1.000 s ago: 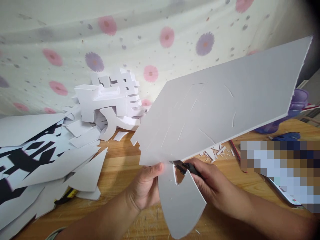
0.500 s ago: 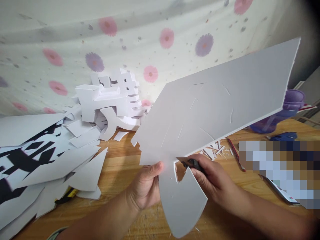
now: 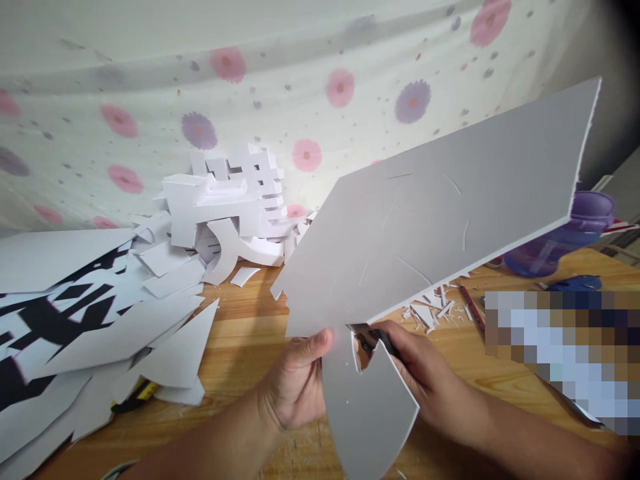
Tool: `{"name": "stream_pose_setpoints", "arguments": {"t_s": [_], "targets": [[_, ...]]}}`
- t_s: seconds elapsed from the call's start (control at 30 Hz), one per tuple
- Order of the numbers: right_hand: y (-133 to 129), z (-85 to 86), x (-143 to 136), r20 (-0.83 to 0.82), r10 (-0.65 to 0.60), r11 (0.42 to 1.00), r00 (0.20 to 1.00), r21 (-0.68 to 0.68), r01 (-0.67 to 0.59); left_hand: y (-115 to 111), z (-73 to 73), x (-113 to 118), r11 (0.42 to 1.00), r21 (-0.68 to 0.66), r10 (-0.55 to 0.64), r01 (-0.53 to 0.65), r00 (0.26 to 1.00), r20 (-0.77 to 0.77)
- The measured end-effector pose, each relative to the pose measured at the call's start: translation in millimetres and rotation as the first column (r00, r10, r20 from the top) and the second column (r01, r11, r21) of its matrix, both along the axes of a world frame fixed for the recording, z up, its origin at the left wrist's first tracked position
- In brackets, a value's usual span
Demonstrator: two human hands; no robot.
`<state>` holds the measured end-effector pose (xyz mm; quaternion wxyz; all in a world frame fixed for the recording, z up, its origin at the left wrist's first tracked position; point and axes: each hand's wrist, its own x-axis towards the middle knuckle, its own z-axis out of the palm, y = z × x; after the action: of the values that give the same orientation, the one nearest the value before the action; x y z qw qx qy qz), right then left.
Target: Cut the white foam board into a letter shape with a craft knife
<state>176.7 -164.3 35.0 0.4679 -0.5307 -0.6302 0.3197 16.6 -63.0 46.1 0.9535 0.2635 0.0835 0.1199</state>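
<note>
A large grey-white foam board (image 3: 425, 220) is held up at a slant above the table, with score lines across its face. My left hand (image 3: 300, 380) grips its lower left edge, thumb on the front and the other fingers behind. In my right hand (image 3: 425, 370) is a dark-handled craft knife (image 3: 385, 340), fingers closed around it and partly hidden by the board. Its blade lies at the top of a notch cut into the board's lower right side. Below that notch a curved, pointed part of the board hangs down, still joined on the left.
White cut pieces (image 3: 170, 267) and a built white foam model (image 3: 220, 207) stand at back left. Sheets with black patterns (image 3: 65, 300) and a yellow-black cutter (image 3: 135, 395) lie left. Scraps (image 3: 430, 310), a red pencil (image 3: 471, 307), a blue tool (image 3: 575, 283) and a purple cup (image 3: 540, 247) are right.
The view has shifted slightly, so the background sits a little lower and further right. The blade has moved slightly along the notch's top, and more of the knife is behind the board.
</note>
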Motion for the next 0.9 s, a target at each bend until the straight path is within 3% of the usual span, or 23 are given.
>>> {"name": "stream_pose_setpoints", "arguments": {"t_s": [0.27,0.5,0.77,0.9], "targets": [[-4.4,8.4,-0.3,-0.129,0.115,0.992,0.985,-0.043,-0.122,3.5,-1.4,-0.2,0.999,0.024,-0.045,0.044,0.999,0.007],[-6.3,1.7,5.8,0.047,-0.043,0.997,0.998,0.067,0.040,1.7,0.0,0.3,0.999,0.029,-0.037,0.035,0.997,0.062],[-3.9,0.4,1.0,0.071,-0.051,0.997,0.996,0.066,0.046,1.4,-1.6,1.4,0.996,0.078,-0.039,0.035,0.998,0.050],[-3.6,0.2,1.6,0.023,0.006,0.998,1.000,0.066,-0.007,2.0,-1.1,2.0,0.995,0.092,-0.047,0.041,0.997,0.059]]}}
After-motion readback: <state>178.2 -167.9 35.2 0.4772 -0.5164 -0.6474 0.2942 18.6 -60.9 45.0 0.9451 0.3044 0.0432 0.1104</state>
